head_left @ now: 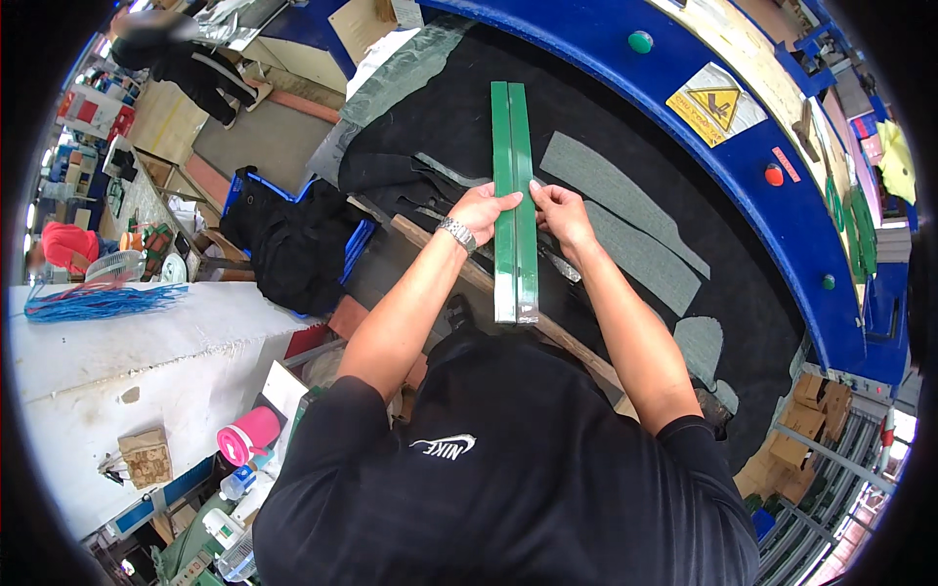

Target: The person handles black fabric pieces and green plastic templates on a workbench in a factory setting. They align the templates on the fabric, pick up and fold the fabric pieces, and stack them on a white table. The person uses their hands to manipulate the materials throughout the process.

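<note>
Both hands hold a long, narrow green bar (503, 234) with a line down its length; it looks like a cutting die. It points away from me over the black material (625, 117). My left hand (479, 212), with a metal watch on its wrist, grips the left edge with the thumb on top. My right hand (562, 213) pinches the right edge at about the same height. Just right of it lie two long grey fabric pieces, the upper one (616, 190) and the lower one (635, 256). The bar's near end sits above my lap.
A blue machine frame (772, 215) curves round the far and right sides, with a green button (640, 42), a red button (774, 174) and a yellow warning sign (716, 101). At left stand a blue crate (357, 249) of black cloth and a white table (147, 332). Another person (191, 68) stands far left.
</note>
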The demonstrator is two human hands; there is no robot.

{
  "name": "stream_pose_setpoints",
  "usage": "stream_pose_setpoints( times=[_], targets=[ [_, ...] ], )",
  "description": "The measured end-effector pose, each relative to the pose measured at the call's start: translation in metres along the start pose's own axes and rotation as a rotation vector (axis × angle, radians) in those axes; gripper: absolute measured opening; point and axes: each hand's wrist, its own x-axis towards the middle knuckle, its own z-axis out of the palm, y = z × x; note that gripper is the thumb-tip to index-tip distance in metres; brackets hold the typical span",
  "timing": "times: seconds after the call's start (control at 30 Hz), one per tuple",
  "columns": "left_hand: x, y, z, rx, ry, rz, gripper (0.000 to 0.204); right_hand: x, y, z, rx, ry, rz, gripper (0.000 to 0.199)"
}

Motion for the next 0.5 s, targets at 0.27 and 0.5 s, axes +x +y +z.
stream_pose_setpoints(
  times=[0.27, 0.5],
  targets=[
    [-0.065, -0.013, -0.009, -0.141, 0.086, 0.125, 0.024, -0.056, 0.022, -0.025, -0.114, -0.022, -0.076, 0.028],
    [-0.193, -0.048, -0.029, -0.242, 0.386, 0.353, 0.029, -0.110, 0.050, -0.026, -0.245, -0.248, -0.187, 0.021]
  ],
)
